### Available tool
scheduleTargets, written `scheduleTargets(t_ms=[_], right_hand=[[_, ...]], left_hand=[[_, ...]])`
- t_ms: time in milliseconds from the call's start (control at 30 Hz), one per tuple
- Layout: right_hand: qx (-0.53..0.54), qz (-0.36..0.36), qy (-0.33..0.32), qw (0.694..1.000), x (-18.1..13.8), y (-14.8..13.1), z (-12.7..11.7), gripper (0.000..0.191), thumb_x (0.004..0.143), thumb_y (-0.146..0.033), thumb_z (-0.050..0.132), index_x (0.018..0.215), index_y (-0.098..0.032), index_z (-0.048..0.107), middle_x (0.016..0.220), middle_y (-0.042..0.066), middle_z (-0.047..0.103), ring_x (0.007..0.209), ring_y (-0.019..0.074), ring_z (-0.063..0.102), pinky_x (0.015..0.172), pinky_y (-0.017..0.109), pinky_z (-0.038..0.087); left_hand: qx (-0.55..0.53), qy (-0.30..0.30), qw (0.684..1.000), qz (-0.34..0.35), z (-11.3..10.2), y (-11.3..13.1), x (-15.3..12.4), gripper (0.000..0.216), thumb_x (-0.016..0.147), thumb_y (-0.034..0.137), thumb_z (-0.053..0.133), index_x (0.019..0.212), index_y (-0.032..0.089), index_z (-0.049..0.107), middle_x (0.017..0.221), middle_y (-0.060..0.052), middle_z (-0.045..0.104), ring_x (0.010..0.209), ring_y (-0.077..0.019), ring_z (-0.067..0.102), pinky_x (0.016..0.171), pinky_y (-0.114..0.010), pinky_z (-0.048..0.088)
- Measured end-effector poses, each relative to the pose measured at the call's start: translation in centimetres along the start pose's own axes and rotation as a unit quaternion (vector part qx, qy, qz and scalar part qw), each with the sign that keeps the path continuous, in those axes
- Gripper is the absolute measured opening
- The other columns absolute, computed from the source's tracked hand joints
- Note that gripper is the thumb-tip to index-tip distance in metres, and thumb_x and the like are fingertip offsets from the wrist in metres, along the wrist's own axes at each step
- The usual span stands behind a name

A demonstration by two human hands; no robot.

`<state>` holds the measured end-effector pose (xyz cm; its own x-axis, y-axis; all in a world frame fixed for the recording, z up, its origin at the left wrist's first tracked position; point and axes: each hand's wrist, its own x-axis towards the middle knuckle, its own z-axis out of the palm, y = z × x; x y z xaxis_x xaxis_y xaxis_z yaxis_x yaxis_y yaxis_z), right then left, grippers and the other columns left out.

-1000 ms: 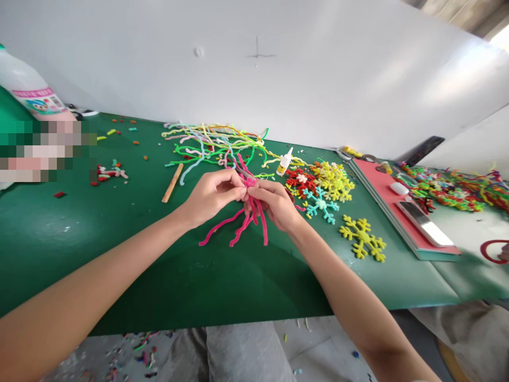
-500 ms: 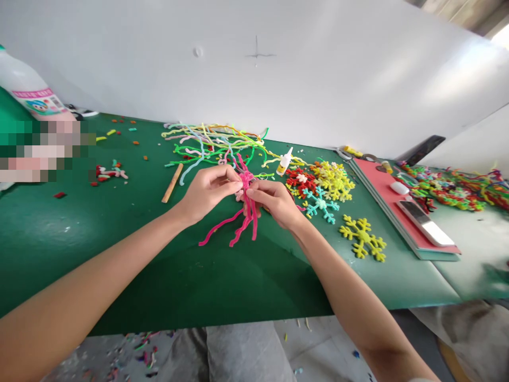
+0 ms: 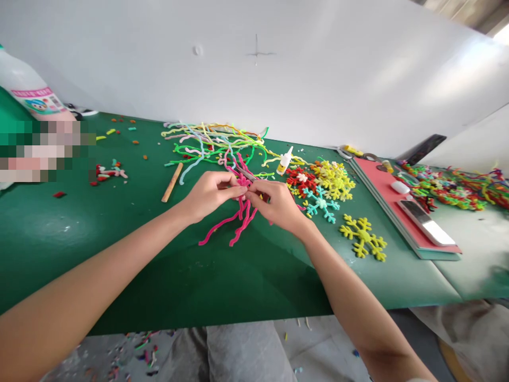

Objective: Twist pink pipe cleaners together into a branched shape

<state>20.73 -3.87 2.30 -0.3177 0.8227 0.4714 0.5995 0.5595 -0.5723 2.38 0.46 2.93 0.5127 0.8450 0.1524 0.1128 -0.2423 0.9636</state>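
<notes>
My left hand [image 3: 211, 195] pinches a bundle of pink pipe cleaners [image 3: 237, 234] between thumb and forefinger. Close against it, my right hand [image 3: 277, 203] has its thumb and fingers closed on the same bundle. The fingertips of both hands almost meet and partly cover the bundle's middle. Pink strands hang down below the hands onto the green table, and others stick out above. A thin grey piece [image 3: 245, 173] shows just above the right fingers; its kind cannot be made out. To the right lie a turquoise pipe-cleaner snowflake [image 3: 321, 204] and a yellow-green one [image 3: 363, 236].
Loose coloured pipe cleaners [image 3: 210, 139] lie behind the hands. A small glue bottle [image 3: 284, 162] stands beside yellow snowflakes [image 3: 334, 180] and red ones [image 3: 296, 179]. A wooden stick [image 3: 172, 183] is at left. On the right, a red folder [image 3: 382, 185] carries a phone [image 3: 425, 222].
Both hands have shifted slightly downward and closer together, with the right hand turned more over the bundle. The thin grey piece shows more clearly, and fewer pink strands show below.
</notes>
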Motion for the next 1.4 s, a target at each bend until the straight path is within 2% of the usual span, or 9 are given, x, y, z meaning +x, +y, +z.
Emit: scheduleTargets(t_ms=[167, 333, 667, 933, 1033, 1167, 1267, 1333, 1400], right_hand=[[-0.154, -0.074, 0.024, 0.985, -0.1, 0.2, -0.4, 0.024, 0.096, -0.021, 0.044, 0.081, -0.018, 0.064, 0.081, 0.006, 0.067, 0.076, 0.0160, 0.057, 0.067, 0.027, 0.040], [-0.235, -0.120, 0.036, 0.964, -0.1, 0.4, -0.8, 0.030, 0.099, -0.023, 0.040, 0.083, -0.017, 0.065, 0.079, 0.008, 0.066, 0.078, 0.0175, 0.058, 0.068, 0.029, 0.042], [-0.231, -0.130, 0.042, 0.963, -0.1, 0.5, -1.1, 0.032, 0.100, -0.025, 0.039, 0.085, -0.018, 0.066, 0.080, 0.007, 0.064, 0.079, 0.0168, 0.056, 0.070, 0.028, 0.041], [-0.252, -0.147, 0.032, 0.956, -0.1, 0.6, -1.5, 0.032, 0.100, -0.029, 0.042, 0.085, -0.018, 0.068, 0.080, 0.007, 0.064, 0.078, 0.0175, 0.055, 0.068, 0.030, 0.041], [-0.247, -0.151, 0.047, 0.956, 0.0, 0.7, -1.5, 0.032, 0.099, -0.030, 0.044, 0.082, -0.019, 0.069, 0.082, 0.008, 0.064, 0.082, 0.0192, 0.053, 0.071, 0.032, 0.041], [-0.162, -0.063, 0.095, 0.980, 0.3, 0.7, -1.1, 0.026, 0.093, -0.032, 0.055, 0.076, -0.019, 0.069, 0.076, 0.006, 0.062, 0.077, 0.0188, 0.052, 0.071, 0.033, 0.039], [0.004, 0.081, 0.051, 0.995, 0.4, 0.6, -0.9, 0.023, 0.088, -0.032, 0.062, 0.072, -0.017, 0.067, 0.063, 0.001, 0.056, 0.059, 0.0121, 0.046, 0.058, 0.028, 0.034], [0.130, 0.169, -0.003, 0.977, 0.5, 0.4, -1.0, 0.027, 0.085, -0.036, 0.064, 0.068, -0.016, 0.064, 0.054, -0.003, 0.049, 0.050, 0.0086, 0.037, 0.050, 0.026, 0.028], [0.256, 0.227, -0.054, 0.938, 0.5, 0.4, -1.3, 0.029, 0.083, -0.041, 0.066, 0.069, -0.015, 0.063, 0.049, -0.005, 0.043, 0.046, 0.0066, 0.032, 0.046, 0.024, 0.023]], left_hand=[[-0.033, -0.005, 0.999, -0.033, 0.2, -0.1, 0.0, 0.023, 0.072, 0.035, 0.073, 0.063, 0.017, 0.063, 0.068, -0.004, 0.068, 0.073, -0.0189, 0.065, 0.073, -0.033, 0.048], [-0.066, -0.023, 0.997, -0.044, 0.2, 0.1, 0.1, 0.021, 0.072, 0.033, 0.075, 0.065, 0.016, 0.066, 0.071, -0.006, 0.070, 0.076, -0.0196, 0.066, 0.078, -0.035, 0.050], [-0.007, -0.004, 1.000, -0.007, -0.3, 0.6, 0.2, 0.026, 0.074, 0.041, 0.075, 0.066, 0.017, 0.069, 0.069, -0.004, 0.068, 0.069, -0.0167, 0.062, 0.071, -0.029, 0.050], [0.045, -0.064, 0.997, -0.018, -0.5, 0.0, 0.3, 0.025, 0.075, 0.043, 0.072, 0.069, 0.019, 0.069, 0.072, -0.003, 0.067, 0.071, -0.0181, 0.063, 0.066, -0.029, 0.049], [0.039, -0.060, 0.997, -0.024, -0.4, -0.1, 0.2, 0.026, 0.076, 0.043, 0.072, 0.070, 0.017, 0.068, 0.073, -0.003, 0.068, 0.072, -0.0175, 0.063, 0.067, -0.028, 0.048], [0.024, -0.037, 0.999, -0.017, -0.2, -0.2, 0.2, 0.025, 0.076, 0.041, 0.072, 0.077, 0.017, 0.070, 0.078, -0.004, 0.070, 0.074, -0.0179, 0.065, 0.070, -0.028, 0.049], [0.048, -0.038, 0.998, -0.019, -0.3, -0.2, 0.2, 0.024, 0.076, 0.040, 0.072, 0.079, 0.017, 0.070, 0.076, -0.004, 0.071, 0.073, -0.0184, 0.065, 0.068, -0.028, 0.049], [0.069, -0.039, 0.997, -0.023, -0.4, -0.3, 0.2, 0.024, 0.076, 0.040, 0.072, 0.077, 0.017, 0.070, 0.073, -0.004, 0.070, 0.071, -0.0187, 0.065, 0.065, -0.028, 0.048], [0.075, -0.043, 0.996, -0.024, -0.4, -0.2, 0.2, 0.024, 0.076, 0.040, 0.072, 0.077, 0.017, 0.069, 0.073, -0.004, 0.070, 0.071, -0.0186, 0.065, 0.064, -0.028, 0.048]])
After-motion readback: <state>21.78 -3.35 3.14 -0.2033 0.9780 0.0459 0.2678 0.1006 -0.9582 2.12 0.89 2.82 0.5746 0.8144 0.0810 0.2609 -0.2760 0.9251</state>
